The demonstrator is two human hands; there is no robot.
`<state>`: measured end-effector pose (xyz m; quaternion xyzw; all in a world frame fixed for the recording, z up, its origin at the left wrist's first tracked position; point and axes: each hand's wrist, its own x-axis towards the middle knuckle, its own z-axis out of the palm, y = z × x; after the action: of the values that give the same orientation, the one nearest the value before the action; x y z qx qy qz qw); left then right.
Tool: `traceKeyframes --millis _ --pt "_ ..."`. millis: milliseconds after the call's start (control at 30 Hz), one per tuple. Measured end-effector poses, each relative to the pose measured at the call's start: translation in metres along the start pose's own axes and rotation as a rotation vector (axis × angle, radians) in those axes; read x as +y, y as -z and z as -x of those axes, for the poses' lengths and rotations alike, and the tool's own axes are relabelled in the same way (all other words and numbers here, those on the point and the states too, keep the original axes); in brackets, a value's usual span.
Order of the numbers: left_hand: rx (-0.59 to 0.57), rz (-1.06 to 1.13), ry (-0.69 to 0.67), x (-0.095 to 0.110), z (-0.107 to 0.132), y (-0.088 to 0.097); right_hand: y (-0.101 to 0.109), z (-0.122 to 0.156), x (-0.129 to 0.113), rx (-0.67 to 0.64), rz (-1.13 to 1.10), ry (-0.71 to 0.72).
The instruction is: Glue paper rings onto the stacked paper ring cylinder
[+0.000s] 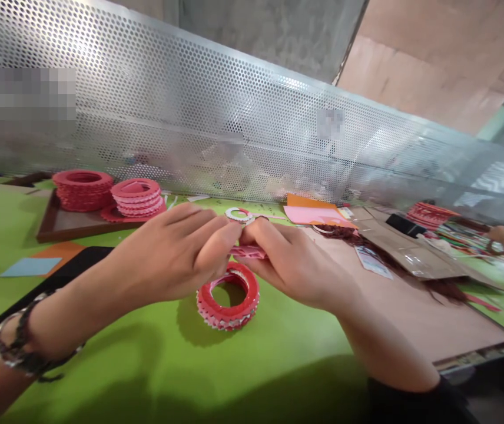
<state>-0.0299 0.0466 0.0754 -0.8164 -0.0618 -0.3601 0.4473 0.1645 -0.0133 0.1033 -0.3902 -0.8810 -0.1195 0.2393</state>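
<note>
Left hand, right hand: each grip pinching pink strip; red ring near, on green table.

from my remote seat i'm seeing woven bracelets circling the left wrist at near left, dark cords twisting with whitish strands, one short dark end hanging loose. at near right, a black sleeve is ending around the right elbow.

a tilted head-worn camera looks forward and down, close over the left hand and right hand, toward a perforated metal screen.
</note>
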Motion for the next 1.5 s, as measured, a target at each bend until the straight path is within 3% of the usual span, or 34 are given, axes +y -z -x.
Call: traceKeyframes --millis 200,300,400,533,667,1033,1267,1400,1500 --pt "-0.027 0.146 0.197 0.005 0.002 0.002 0.002 -0.005 0.004 -0.06 -0.45 -0.011" --pt "0.03 0.187 0.311 0.006 0.001 0.007 -0.007 -0.007 0.011 0.013 -0.694 0.024" --pt "-0.019 0.05 0.303 0.005 -0.002 0.012 -0.018 -0.008 0.018 0.075 -0.901 0.06" --pt "-0.111 -0.055 0.188 0.003 -0.003 0.009 -0.026 -0.008 0.023 0.042 -0.915 -0.037" --pt "-0.131 -0.076 0.122 -0.001 -0.001 0.005 -0.028 -0.008 0.025 -0.016 -0.888 -0.096" --pt "-0.143 -0.061 -0.003 -0.002 0.003 -0.007 -0.042 -0.011 0.031 -0.124 -0.894 -0.064" --pt "-0.294 0.186 0.22 -0.004 0.004 -0.013 -0.047 -0.016 0.037 -0.153 -1.072 -0.111" --pt "-0.338 0.386 0.379 -0.007 0.003 -0.014 -0.046 -0.018 0.036 -0.059 -1.123 -0.164" --pt "-0.322 0.392 0.468 -0.006 0.004 -0.012 -0.045 -0.018 0.036 -0.002 -1.13 -0.197"
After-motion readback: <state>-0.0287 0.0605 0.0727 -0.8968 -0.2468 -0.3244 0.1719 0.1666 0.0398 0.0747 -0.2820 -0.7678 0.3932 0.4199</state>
